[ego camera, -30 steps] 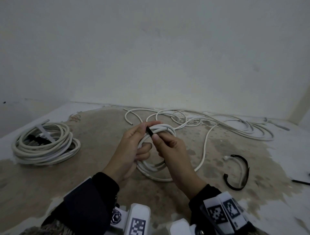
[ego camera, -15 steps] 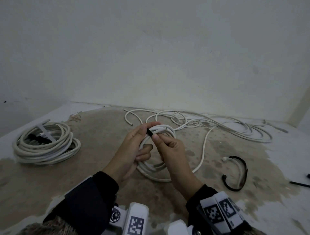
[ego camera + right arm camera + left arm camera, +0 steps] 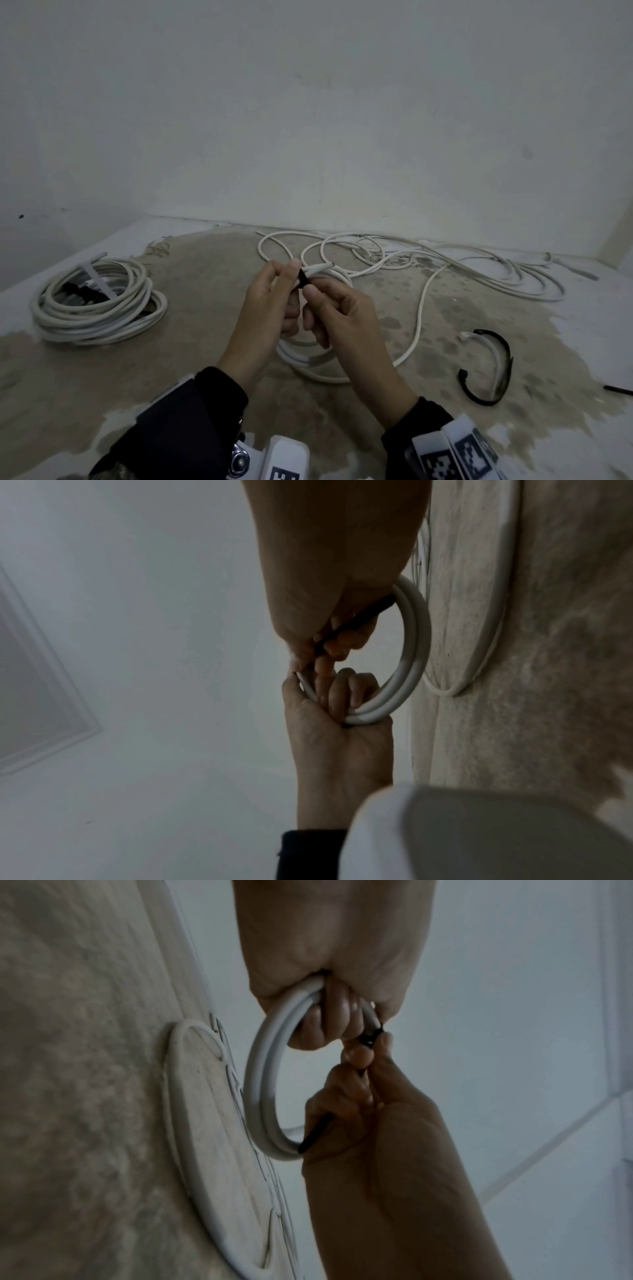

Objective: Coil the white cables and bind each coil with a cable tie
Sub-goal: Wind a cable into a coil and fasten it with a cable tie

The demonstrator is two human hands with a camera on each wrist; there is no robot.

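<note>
In the head view my left hand (image 3: 286,275) grips the top of a small coil of white cable (image 3: 308,359), held above the stained floor. A black cable tie (image 3: 303,279) wraps the coil between both hands. My right hand (image 3: 310,293) pinches the tie just below the coil's top. The left wrist view shows the left hand (image 3: 329,1020) curled round the coil (image 3: 263,1085) while the tie's tail (image 3: 315,1134) runs through the right fingers (image 3: 363,1053). From the right wrist, the right hand (image 3: 308,656) holds the tie (image 3: 359,618) beside the coil (image 3: 414,656).
A larger bound coil (image 3: 99,305) lies on the floor at the left. Loose white cables (image 3: 445,263) sprawl along the wall behind the hands. A black tie looped with a short white piece (image 3: 493,370) lies at the right, and another black tie (image 3: 616,390) at the right edge.
Both hands have closed in tighter round the tie at the coil's top. A white cable end now pokes out to the right of the left fingertips.
</note>
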